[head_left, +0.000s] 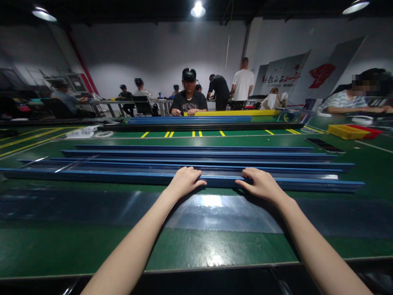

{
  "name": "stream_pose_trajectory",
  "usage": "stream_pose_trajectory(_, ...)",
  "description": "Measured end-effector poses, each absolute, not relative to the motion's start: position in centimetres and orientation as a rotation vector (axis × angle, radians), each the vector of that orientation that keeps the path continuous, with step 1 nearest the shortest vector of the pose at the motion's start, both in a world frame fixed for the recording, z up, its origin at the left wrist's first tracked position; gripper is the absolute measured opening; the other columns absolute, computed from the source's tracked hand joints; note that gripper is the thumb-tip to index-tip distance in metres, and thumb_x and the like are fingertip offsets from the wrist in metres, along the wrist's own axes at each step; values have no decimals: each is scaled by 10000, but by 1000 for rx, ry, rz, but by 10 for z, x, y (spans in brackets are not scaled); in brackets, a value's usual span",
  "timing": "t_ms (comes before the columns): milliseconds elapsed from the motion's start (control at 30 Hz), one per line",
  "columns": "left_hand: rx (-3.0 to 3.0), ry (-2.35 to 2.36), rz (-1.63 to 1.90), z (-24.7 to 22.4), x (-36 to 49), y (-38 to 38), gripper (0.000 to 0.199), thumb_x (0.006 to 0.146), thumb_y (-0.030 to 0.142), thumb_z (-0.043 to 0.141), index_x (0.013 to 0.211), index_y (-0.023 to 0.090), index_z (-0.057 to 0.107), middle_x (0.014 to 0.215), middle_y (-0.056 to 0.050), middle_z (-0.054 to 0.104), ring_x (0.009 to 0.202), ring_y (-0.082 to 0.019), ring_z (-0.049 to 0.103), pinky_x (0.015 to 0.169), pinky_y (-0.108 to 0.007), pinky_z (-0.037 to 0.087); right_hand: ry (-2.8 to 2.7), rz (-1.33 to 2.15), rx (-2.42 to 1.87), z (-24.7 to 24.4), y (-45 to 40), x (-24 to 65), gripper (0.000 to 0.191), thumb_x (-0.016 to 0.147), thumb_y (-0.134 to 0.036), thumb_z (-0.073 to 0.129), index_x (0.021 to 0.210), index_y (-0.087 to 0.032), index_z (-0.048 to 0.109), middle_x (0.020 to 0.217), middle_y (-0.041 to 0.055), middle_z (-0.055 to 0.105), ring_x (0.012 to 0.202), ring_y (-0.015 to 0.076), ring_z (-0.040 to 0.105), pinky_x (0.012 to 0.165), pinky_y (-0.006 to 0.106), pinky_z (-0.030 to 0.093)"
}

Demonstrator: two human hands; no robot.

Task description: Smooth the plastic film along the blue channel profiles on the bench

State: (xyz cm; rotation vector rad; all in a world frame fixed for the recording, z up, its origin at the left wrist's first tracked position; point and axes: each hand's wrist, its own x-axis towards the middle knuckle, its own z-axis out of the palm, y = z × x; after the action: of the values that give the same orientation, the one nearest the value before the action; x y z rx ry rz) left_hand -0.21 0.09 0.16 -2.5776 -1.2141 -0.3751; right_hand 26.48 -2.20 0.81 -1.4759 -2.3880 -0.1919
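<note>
A long blue channel-shaped strip (221,181) lies across the green table in front of me. My left hand (186,180) grips its near wall left of the middle, fingers over the top edge and thumb on the near side. To the right, my right hand (260,182) holds the same strip with curled fingers, its thumb against the near wall. Behind it, more long blue strips (196,154) lie roughly parallel. Between my forearms and the held strip, a flat clear plastic sheet (190,213) stretches across the table and reflects the lamp.
A black phone (324,145) lies at the right, near yellow and red trays (348,132). A long black bar (208,127) crosses the table farther back. Opposite me sits a person (189,98) beside a yellow strip (233,112). The table's near edge (221,268) is below my arms.
</note>
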Motion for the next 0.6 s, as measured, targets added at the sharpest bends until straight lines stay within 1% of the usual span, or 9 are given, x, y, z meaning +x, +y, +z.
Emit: stream_pose_trajectory(600, -2601, -1268, -365, 3, -2, 0, 350, 800, 502, 421, 801, 182, 564, 771, -46, 618, 758, -178, 564, 676, -267, 388, -2384, -182, -1485, 9, -22, 264, 320, 792, -482, 363, 711, -203, 498, 754, 43, 578, 707, 164, 524, 576, 241, 318)
